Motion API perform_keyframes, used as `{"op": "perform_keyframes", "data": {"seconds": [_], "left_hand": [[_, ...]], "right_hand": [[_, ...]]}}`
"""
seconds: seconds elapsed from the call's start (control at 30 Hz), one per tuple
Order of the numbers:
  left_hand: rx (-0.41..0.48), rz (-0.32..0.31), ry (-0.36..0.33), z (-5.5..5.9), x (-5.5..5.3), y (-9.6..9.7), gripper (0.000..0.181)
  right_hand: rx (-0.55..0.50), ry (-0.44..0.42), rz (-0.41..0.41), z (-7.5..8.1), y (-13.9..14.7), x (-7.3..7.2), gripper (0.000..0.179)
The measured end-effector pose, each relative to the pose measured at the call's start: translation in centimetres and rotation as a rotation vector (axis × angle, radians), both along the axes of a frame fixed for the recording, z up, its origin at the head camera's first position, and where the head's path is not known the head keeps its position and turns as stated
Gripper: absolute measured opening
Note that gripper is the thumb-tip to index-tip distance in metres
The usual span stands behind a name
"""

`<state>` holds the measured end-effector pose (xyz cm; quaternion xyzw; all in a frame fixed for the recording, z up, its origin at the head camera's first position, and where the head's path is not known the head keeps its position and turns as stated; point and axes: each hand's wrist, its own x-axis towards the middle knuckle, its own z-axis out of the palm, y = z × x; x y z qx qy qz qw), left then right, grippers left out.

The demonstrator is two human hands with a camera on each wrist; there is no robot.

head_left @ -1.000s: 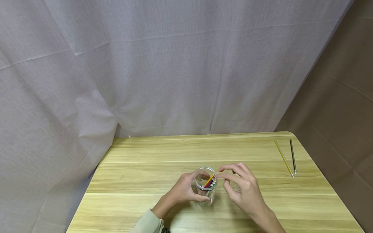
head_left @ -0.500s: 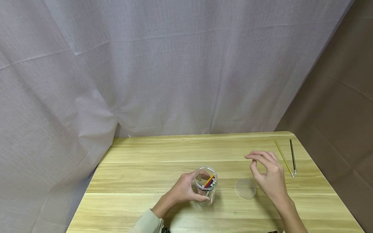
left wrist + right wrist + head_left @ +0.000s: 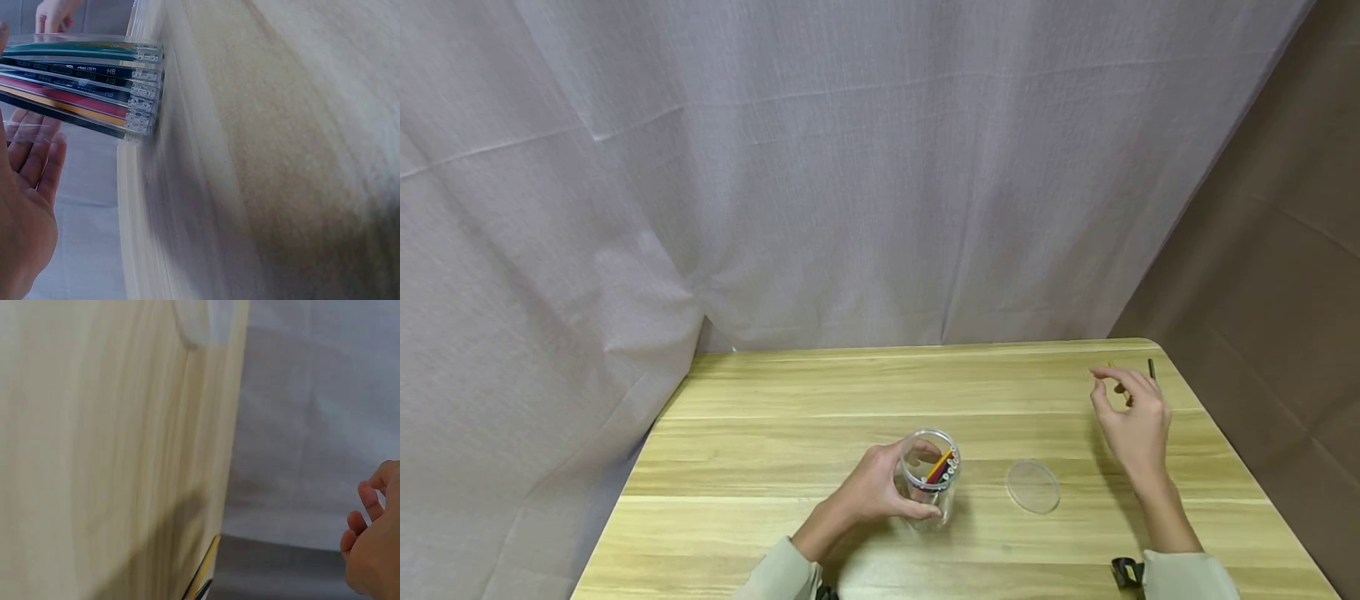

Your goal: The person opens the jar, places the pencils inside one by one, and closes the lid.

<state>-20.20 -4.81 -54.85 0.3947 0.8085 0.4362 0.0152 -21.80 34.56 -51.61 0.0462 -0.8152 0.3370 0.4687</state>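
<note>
My left hand [image 3: 872,487] grips a clear jar [image 3: 929,431] from its left side, fingers behind and thumb in front. Several pencils [image 3: 940,468] stand inside, leaning to one side; the left wrist view shows their silver-ended barrels [image 3: 87,84] through the clear wall. At the far right my right hand [image 3: 1135,425] hovers with bent fingers, thumb near the index finger, and no held thing visible. Beneath or behind it lie a yellow pencil [image 3: 203,569] and a dark pencil [image 3: 1152,369], largely hidden by the hand in the head view.
A round clear disc [image 3: 1033,487], like a lid, lies on the wooden table [image 3: 775,433] between the jar and my right arm. Grey curtain [image 3: 850,208] hangs behind the table, with brown cloth [image 3: 1285,333] along the right side.
My right hand has left the jar's rim and moved right and away from me to the two loose pencils, uncovering the clear disc. The left hand and jar stay put.
</note>
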Motion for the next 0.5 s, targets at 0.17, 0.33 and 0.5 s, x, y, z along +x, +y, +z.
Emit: {"op": "perform_keyframes", "data": {"seconds": [0.17,0.33,0.5], "left_hand": [[0.0,-0.006,-0.005,0.0,0.1,-0.2,0.075],[0.006,-0.008,-0.002,0.1,0.1,-0.3,0.075],[0.014,-0.012,-0.004,0.2,0.2,-0.3,0.076]], "right_hand": [[-0.031,-0.084,-0.07,-0.9,1.6,-2.0,0.023],[-0.063,-0.219,-0.157,-1.9,3.0,-4.0,0.026],[-0.086,-0.373,-0.219,-3.0,4.6,-5.5,0.029]]}}
